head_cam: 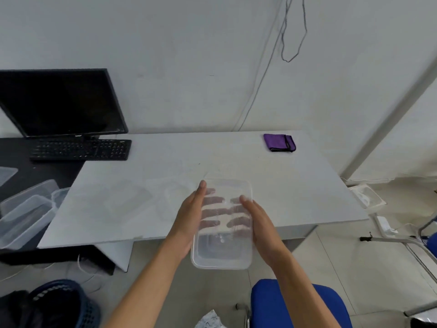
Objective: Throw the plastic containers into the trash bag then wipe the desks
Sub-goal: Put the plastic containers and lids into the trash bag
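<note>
A clear rectangular plastic container (223, 249) is held up over the front edge of the white desk (295, 185). My left hand (189, 221) grips its left side and my right hand (259, 226) grips its right side, fingers curled underneath and showing through the plastic. More clear containers and lids lie on the white desk to the left (132, 202) and on the black desk at far left (26, 214). A folded purple cloth (279, 142) lies at the back right of the white desk. A dark bin with a black bag (56, 304) stands on the floor at lower left.
A black monitor (61, 102) and keyboard (80, 150) sit on the black desk (14, 147) at left. A blue chair (267, 304) is right below my arms. Cables hang on the wall and lie on the floor at right, beside a power adapter (384, 223).
</note>
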